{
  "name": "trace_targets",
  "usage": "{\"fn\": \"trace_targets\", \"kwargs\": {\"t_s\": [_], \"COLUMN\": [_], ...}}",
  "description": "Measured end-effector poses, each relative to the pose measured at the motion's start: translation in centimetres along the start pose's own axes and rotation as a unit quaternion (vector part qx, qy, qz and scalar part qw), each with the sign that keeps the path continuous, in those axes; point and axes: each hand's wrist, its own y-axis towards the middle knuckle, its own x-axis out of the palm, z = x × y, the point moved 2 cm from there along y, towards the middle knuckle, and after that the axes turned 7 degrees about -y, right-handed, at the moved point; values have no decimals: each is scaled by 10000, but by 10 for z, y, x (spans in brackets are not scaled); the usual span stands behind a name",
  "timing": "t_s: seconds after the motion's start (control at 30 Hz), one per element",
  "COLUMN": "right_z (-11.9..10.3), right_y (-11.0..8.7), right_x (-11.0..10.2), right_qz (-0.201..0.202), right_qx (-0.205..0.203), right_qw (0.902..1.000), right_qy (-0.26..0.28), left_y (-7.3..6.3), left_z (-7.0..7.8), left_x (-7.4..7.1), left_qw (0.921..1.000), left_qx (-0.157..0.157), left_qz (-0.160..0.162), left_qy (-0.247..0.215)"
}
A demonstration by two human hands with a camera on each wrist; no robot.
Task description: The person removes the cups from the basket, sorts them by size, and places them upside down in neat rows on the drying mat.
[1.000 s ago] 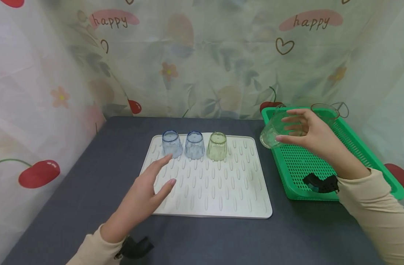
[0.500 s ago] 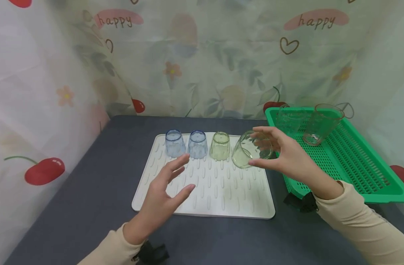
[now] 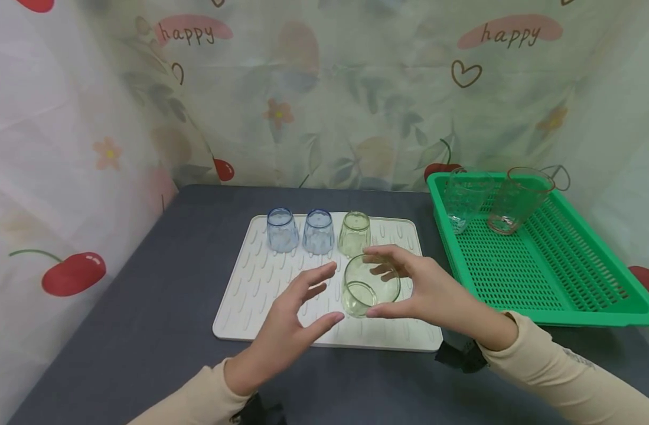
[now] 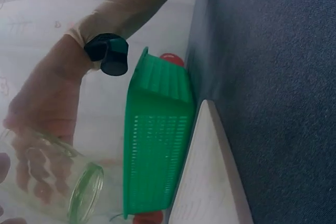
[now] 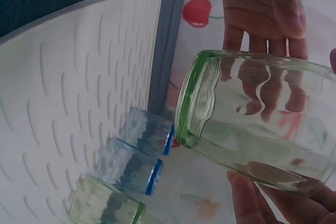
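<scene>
My right hand holds a pale green drinking glass above the white ridged drying mat, fingers and thumb round its side. Its mouth faces up and its thick green base faces down, as the right wrist view also shows. Left of the glass, my left hand has its fingers spread and thumb apart; in the head view it looks close to the glass but not gripping it. Along the mat's far side, two blue glasses and another green glass stand upside down in a row.
A green perforated basket stands to the right on the dark table. In its far end are a clear tumbler and a pinkish glass mug with a handle. Patterned curtains surround the table.
My right hand has carried the green glass from over the basket leftward and nearer, to above the mat. My left hand has moved right toward it.
</scene>
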Motion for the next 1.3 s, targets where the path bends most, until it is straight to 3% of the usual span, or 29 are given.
{"fn": "trace_targets", "kwargs": {"t_s": [0.23, 0.63, 0.97, 1.3], "right_z": [-3, -2, -5, -9], "right_y": [-2, -3, -8, -13], "right_x": [12, 20, 19, 15], "right_qz": [-219, -411, -482, -130], "right_qx": [-34, -43, 1, -518], "right_qw": [9997, 9991, 9988, 9984], "right_qy": [100, 24, -45, 171], "left_y": [-2, -4, -3, 0], "left_z": [-5, -11, -13, -10], "left_x": [8, 14, 14, 9], "left_qw": [9994, 9987, 9997, 9983], "left_qx": [-262, -408, -101, 560], "left_qz": [-135, -243, -198, -149], "left_qy": [-152, -208, -63, 8]}}
